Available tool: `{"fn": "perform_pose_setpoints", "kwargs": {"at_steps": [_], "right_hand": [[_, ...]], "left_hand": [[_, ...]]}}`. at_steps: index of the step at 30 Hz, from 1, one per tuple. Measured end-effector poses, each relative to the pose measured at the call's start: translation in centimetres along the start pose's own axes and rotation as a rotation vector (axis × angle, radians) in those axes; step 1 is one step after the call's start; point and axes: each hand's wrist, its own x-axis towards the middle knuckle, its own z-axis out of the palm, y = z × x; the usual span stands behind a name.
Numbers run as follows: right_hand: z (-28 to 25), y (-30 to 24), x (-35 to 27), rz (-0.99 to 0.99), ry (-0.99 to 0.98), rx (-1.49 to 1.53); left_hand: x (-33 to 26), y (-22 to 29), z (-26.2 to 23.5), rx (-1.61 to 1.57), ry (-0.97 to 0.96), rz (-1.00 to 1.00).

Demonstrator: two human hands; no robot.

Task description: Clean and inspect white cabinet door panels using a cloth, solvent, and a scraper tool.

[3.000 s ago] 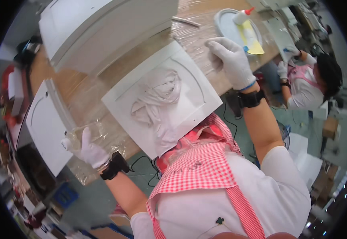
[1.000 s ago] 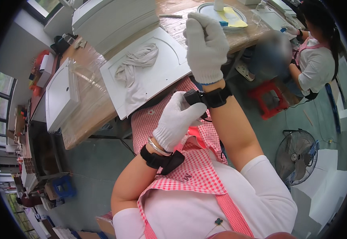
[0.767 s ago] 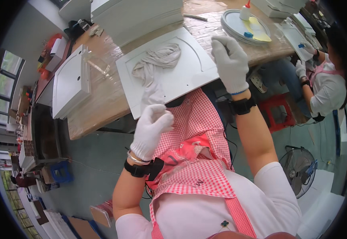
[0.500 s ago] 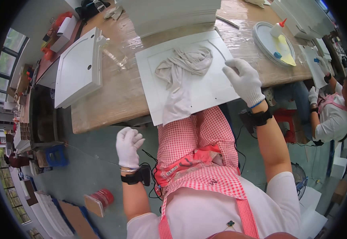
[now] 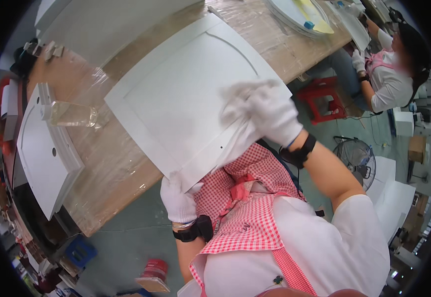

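A white panel (image 5: 176,94) with a curved groove along its far edge lies turned at an angle, its near edge over the table's front. My gloved left hand (image 5: 180,200) is closed at the panel's near left corner, gripping its edge. In my gloved right hand (image 5: 275,119) is a bunched, whitish cloth (image 5: 233,101), pressed over the right part of the panel. Motion smears the cloth and the fingers. A tail of cloth hangs toward the near edge, by a small dark hole.
Stacked white panels (image 5: 49,153) stand on the table's left, beside a clear bottle (image 5: 72,114). At the back is a large white stack (image 5: 121,29); round lids (image 5: 295,17) lie far right. A co-worker (image 5: 389,74) sits beyond a red stool (image 5: 322,101). A fan (image 5: 354,158) stands on the floor.
My right hand has taken up the cloth, which lay on the panel. My left hand has come up to the panel's corner. The panel sits turned, and the view has swung.
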Motion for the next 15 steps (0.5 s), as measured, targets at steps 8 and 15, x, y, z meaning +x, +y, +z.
{"fn": "perform_pose_setpoints", "kwargs": {"at_steps": [8, 15], "right_hand": [[2.1, -13.5, 0.6, -0.086, -0.254, 0.311], [-6.7, 12.8, -3.3, 0.226, 0.172, -0.163]], "left_hand": [[0.2, -1.2, 0.7, -0.019, 0.041, -0.009], [-0.6, -0.9, 1.1, 0.035, 0.166, 0.040]]}}
